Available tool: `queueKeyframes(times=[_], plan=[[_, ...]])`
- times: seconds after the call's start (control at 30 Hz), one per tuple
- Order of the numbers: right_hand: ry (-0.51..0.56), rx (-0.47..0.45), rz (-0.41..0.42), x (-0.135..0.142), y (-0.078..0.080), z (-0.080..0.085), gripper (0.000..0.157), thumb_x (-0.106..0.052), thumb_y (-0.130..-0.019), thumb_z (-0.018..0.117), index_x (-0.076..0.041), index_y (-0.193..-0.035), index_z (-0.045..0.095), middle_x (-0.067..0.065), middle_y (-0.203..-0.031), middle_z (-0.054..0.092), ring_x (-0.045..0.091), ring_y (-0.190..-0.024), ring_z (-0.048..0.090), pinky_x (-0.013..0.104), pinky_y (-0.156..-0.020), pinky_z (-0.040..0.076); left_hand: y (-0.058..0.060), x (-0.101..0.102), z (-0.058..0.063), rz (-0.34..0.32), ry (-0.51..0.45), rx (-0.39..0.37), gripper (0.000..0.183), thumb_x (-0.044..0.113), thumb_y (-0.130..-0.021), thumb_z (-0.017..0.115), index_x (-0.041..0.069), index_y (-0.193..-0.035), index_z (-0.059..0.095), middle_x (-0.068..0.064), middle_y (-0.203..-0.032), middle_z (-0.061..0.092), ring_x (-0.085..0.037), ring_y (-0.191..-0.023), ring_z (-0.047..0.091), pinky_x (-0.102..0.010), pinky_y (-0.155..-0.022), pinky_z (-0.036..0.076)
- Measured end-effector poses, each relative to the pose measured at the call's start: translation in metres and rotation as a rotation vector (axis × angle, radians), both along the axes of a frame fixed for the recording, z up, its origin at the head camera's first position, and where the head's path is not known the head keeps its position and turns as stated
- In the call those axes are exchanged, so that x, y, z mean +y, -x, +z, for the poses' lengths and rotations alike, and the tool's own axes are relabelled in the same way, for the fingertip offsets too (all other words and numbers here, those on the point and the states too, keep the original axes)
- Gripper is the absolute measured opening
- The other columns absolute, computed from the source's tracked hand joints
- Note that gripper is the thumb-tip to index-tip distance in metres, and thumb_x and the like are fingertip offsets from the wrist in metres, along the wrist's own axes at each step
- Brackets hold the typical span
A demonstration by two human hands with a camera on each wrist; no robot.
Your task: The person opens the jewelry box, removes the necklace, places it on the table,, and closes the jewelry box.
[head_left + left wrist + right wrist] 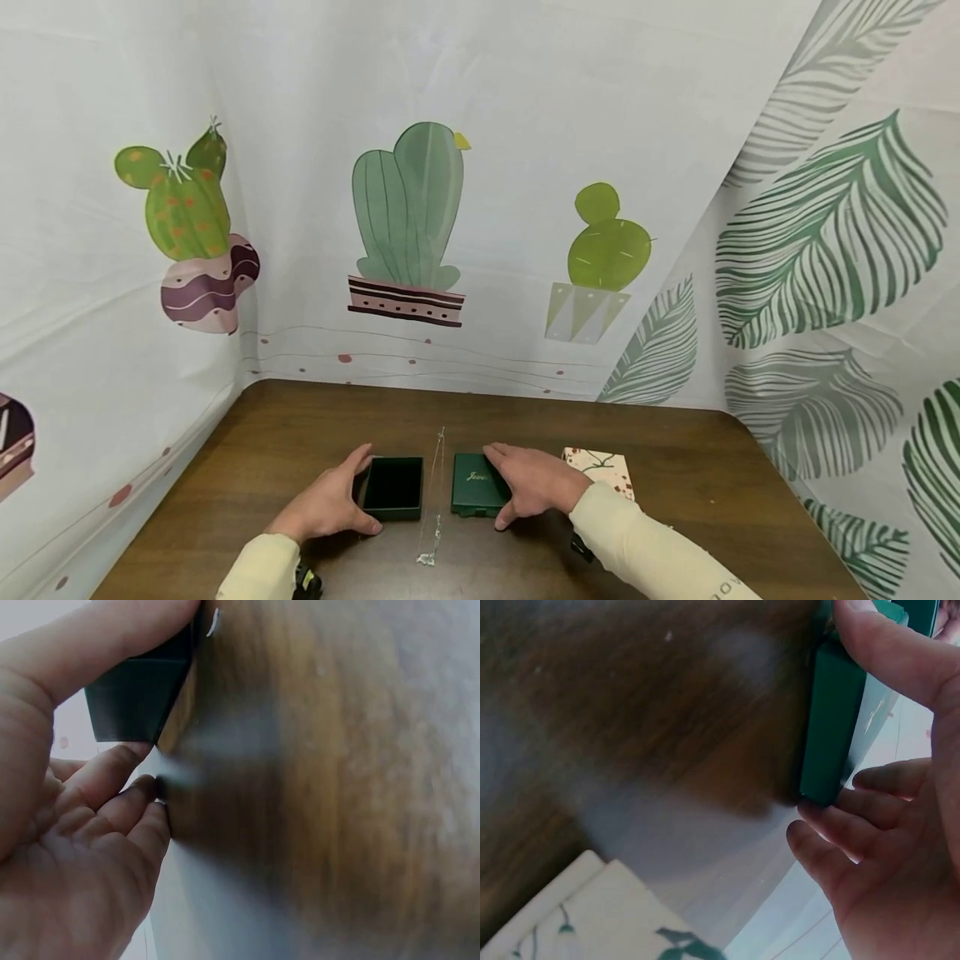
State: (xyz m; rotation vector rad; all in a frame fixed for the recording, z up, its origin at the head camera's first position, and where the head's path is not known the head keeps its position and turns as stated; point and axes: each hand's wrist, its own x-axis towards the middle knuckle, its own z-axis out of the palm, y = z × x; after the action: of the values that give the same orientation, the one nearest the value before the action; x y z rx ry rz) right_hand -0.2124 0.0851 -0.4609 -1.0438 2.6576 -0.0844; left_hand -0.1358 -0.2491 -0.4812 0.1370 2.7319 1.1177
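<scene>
My left hand (326,504) spans the left side of a dark green box (394,487), thumb at its near corner and fingers by the far one. This box lies flat with a black inside facing up. In the left wrist view, its green side wall (135,697) shows between thumb and fingertips. My right hand (536,479) grips a green jewelry box (468,483) with gold lettering on top, its right part hidden under the hand. The right wrist view shows its side (832,724) between thumb and fingers. Between both boxes, a thin silver necklace (437,529) lies stretched lengthwise on the table.
A cream floral-patterned box (600,468) lies behind my right wrist, partly covered by the sleeve. The brown wooden table (315,417) ends at a white cloth backdrop (517,167) printed with cacti and leaves.
</scene>
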Motion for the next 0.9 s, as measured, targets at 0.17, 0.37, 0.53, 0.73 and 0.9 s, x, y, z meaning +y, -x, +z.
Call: queueKeyframes(times=[0.17, 0.37, 0.53, 0.73, 0.9], plan=[[0.015, 0.011, 0.004, 0.0023, 0.0020, -0.0017, 0.103, -0.049, -0.081, 0.088, -0.002, -0.159, 0.039, 0.015, -0.164, 0.044, 0.030, -0.149, 0.048, 0.040, -0.119, 0.045, 0.0008, -0.0020, -0.0006, 0.001, 0.021, 0.010, 0.123, 0.022, -0.060, 0.100, -0.001, -0.160, 0.031, -0.019, -0.159, 0.051, -0.038, -0.139, 0.054, -0.052, -0.105, 0.050], [0.035, 0.049, 0.026, 0.0040, 0.0022, -0.0014, 0.097, -0.046, -0.080, 0.089, -0.002, -0.154, 0.046, 0.014, -0.159, 0.051, 0.029, -0.144, 0.053, 0.038, -0.116, 0.048, 0.0024, -0.0031, -0.0006, -0.018, 0.022, 0.024, 0.119, 0.021, -0.062, 0.100, -0.003, -0.158, 0.034, -0.021, -0.157, 0.051, -0.041, -0.141, 0.052, -0.055, -0.106, 0.049], [0.041, 0.072, 0.045, 0.0070, 0.0037, -0.0019, 0.095, -0.049, -0.079, 0.088, -0.002, -0.152, 0.049, 0.014, -0.156, 0.054, 0.029, -0.141, 0.056, 0.038, -0.114, 0.050, 0.0022, -0.0031, -0.0014, -0.018, 0.025, 0.020, 0.116, 0.022, -0.062, 0.099, -0.003, -0.157, 0.037, -0.022, -0.156, 0.053, -0.041, -0.143, 0.050, -0.056, -0.109, 0.048], [0.038, 0.088, 0.065, 0.0088, 0.0048, 0.0011, 0.094, -0.050, -0.079, 0.087, -0.001, -0.151, 0.051, 0.014, -0.155, 0.056, 0.029, -0.140, 0.057, 0.038, -0.113, 0.050, 0.0017, -0.0034, -0.0034, -0.015, 0.036, 0.020, 0.115, 0.024, -0.063, 0.099, -0.003, -0.156, 0.038, -0.021, -0.155, 0.054, -0.041, -0.143, 0.050, -0.056, -0.109, 0.047], [0.055, 0.096, 0.078, 0.0081, 0.0049, 0.0032, 0.093, -0.050, -0.079, 0.088, 0.000, -0.150, 0.052, 0.014, -0.153, 0.058, 0.028, -0.138, 0.059, 0.037, -0.113, 0.050, 0.0004, -0.0037, -0.0036, -0.012, 0.027, 0.019, 0.114, 0.024, -0.063, 0.099, -0.003, -0.156, 0.039, -0.021, -0.155, 0.053, -0.041, -0.144, 0.049, -0.057, -0.111, 0.046]])
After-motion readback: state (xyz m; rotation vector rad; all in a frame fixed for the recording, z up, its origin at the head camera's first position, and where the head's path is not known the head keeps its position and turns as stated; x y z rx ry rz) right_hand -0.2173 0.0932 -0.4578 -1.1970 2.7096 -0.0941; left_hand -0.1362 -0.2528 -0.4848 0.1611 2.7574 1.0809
